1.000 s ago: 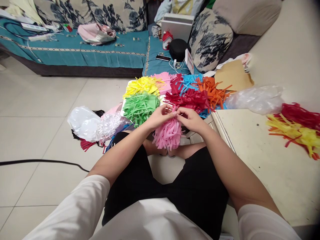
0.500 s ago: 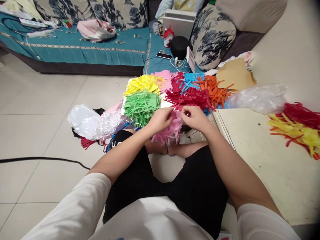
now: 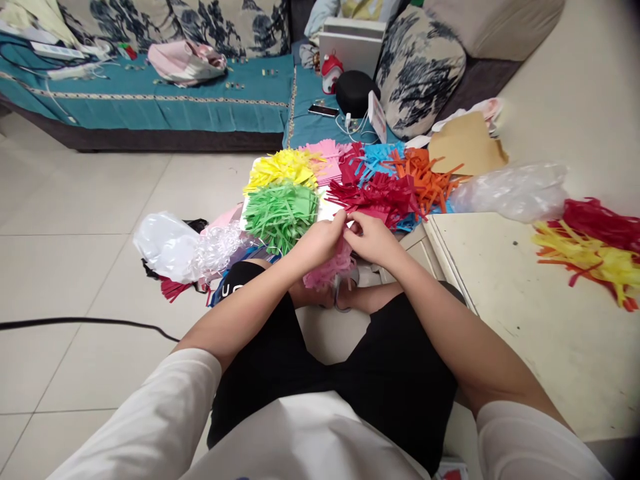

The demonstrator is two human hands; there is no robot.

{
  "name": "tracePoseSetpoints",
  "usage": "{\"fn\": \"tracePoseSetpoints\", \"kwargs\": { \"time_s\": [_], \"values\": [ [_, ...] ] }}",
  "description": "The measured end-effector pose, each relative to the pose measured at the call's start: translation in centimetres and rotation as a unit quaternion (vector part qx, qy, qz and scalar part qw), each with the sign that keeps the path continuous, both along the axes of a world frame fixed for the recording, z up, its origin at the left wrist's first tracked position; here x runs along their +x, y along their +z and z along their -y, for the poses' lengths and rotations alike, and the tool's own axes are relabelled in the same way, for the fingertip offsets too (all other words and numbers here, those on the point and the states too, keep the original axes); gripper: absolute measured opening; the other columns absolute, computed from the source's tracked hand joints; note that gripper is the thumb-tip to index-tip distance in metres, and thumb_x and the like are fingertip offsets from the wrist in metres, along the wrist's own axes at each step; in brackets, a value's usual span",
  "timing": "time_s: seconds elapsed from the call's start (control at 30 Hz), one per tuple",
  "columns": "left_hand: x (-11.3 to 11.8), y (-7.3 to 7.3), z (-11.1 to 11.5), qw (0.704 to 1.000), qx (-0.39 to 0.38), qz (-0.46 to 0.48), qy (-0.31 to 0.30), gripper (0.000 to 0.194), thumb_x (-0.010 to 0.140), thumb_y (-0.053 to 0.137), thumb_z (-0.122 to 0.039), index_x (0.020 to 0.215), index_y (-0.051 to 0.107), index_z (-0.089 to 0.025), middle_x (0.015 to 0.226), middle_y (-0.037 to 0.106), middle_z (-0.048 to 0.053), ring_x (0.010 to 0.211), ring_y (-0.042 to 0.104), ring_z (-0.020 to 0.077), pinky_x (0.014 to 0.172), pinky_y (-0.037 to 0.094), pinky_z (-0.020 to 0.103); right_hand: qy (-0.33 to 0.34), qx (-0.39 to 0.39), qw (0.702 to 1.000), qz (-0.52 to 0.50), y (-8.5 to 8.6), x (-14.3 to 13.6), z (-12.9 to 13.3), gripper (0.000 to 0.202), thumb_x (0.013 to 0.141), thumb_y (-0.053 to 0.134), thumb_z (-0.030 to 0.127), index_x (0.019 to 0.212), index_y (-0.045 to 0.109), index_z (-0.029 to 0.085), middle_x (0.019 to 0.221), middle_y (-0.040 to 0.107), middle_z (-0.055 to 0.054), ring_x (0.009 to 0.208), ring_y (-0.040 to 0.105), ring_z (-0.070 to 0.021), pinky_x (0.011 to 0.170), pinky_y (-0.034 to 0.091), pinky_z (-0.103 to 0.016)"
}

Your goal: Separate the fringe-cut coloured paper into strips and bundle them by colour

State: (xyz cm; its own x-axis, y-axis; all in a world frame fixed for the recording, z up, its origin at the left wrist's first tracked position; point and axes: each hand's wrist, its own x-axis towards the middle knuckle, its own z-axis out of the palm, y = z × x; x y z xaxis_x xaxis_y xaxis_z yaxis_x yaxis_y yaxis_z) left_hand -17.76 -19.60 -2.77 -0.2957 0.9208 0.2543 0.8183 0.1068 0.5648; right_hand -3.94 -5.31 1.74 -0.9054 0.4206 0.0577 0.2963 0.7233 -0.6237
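Note:
Between my knees hangs a pink fringed paper (image 3: 327, 270), its strips pointing down. My left hand (image 3: 323, 240) is closed on its upper edge. Close against it, my right hand (image 3: 373, 237) is pinched at the same top edge, fingertips touching the left ones; the fingers partly hide the paper there. Just beyond my hands lie a green fringed paper bundle (image 3: 281, 215) and a dark red fringed bundle (image 3: 377, 197). Behind them are yellow fringe (image 3: 283, 170), pink fringed sheets (image 3: 327, 157), blue fringe (image 3: 380, 157) and orange fringe (image 3: 425, 170).
At right stands a cream cabinet top (image 3: 530, 300) with red and yellow fringe (image 3: 590, 243) and a clear plastic bag (image 3: 515, 190). Plastic wrapping (image 3: 173, 247) sits at left near my knee. A teal-covered sofa (image 3: 200, 100) runs along the back. A black cable (image 3: 100, 320) crosses the floor.
My right hand has moved left until its fingers meet my left hand. The pink fringe, spread between the hands before, is now gathered narrower. The view has shifted slightly.

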Motion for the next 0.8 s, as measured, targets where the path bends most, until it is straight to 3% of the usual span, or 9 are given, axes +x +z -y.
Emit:
{"fn": "tracePoseSetpoints", "kwargs": {
  "time_s": [0.17, 0.3, 0.4, 0.53, 0.63, 0.8],
  "values": [
    [0.1, -0.3, -0.3, 0.998, 0.009, 0.068, 0.004, 0.042, 0.100, 0.065, -0.010, 0.140, 0.060, -0.021, 0.087, 0.077, 0.008, 0.085, 0.077, 0.0338, 0.088, 0.053, 0.037, 0.013, 0.034, 0.999, 0.018, -0.2, -0.3, 0.7, 0.026, 0.091, 0.077, 0.023, 0.117, 0.074, 0.024, 0.089, 0.079, -0.010, 0.077, 0.065, -0.0300, 0.071, 0.038, -0.038],
    [-0.1, -0.3, -0.3, 0.996, 0.012, 0.082, 0.010, 0.039, 0.102, 0.066, -0.013, 0.140, 0.062, -0.022, 0.082, 0.073, 0.004, 0.083, 0.076, 0.0337, 0.089, 0.053, 0.037, 0.013, 0.024, 1.000, 0.000, -0.6, -0.4, -0.4, 0.037, 0.088, 0.071, 0.017, 0.123, 0.079, 0.021, 0.087, 0.078, -0.008, 0.078, 0.064, -0.0288, 0.073, 0.040, -0.037],
    [-0.4, -0.1, -0.1, 0.994, 0.039, 0.099, -0.031, 0.040, 0.098, 0.071, -0.011, 0.136, 0.067, -0.023, 0.085, 0.073, 0.003, 0.085, 0.075, 0.0315, 0.089, 0.051, 0.034, 0.032, -0.018, 0.999, -0.006, -0.4, -0.1, -2.1, 0.024, 0.083, 0.071, 0.019, 0.106, 0.080, 0.021, 0.077, 0.071, -0.003, 0.072, 0.059, -0.0236, 0.070, 0.038, -0.036],
    [-0.8, 0.0, 0.0, 0.990, 0.067, 0.059, -0.108, 0.043, 0.099, 0.067, -0.009, 0.140, 0.072, -0.022, 0.117, 0.081, 0.011, 0.106, 0.077, 0.0298, 0.096, 0.052, 0.034, 0.065, -0.101, 0.993, 0.013, 0.2, 0.6, -4.0, 0.007, 0.081, 0.068, 0.027, 0.081, 0.073, 0.022, 0.068, 0.061, 0.002, 0.067, 0.052, -0.0192, 0.067, 0.037, -0.036],
    [-0.8, -0.1, -0.1, 0.990, 0.053, 0.021, -0.125, 0.040, 0.101, 0.065, -0.010, 0.138, 0.075, -0.021, 0.121, 0.078, 0.012, 0.108, 0.075, 0.0291, 0.097, 0.053, 0.035, 0.072, -0.114, 0.990, 0.033, 0.3, 0.9, -4.6, 0.008, 0.079, 0.068, 0.028, 0.077, 0.073, 0.022, 0.065, 0.061, 0.002, 0.067, 0.052, -0.0189, 0.068, 0.039, -0.036],
    [-0.5, -0.1, -0.1, 0.994, 0.042, -0.016, -0.103, 0.025, 0.104, 0.060, -0.009, 0.120, 0.075, -0.022, 0.118, 0.071, 0.011, 0.098, 0.069, 0.0262, 0.089, 0.051, 0.035, 0.044, -0.088, 0.994, 0.054, 0.3, 0.8, -4.4, 0.004, 0.080, 0.072, 0.025, 0.078, 0.075, 0.023, 0.066, 0.065, -0.001, 0.067, 0.056, -0.0205, 0.069, 0.042, -0.037]
  ]
}}
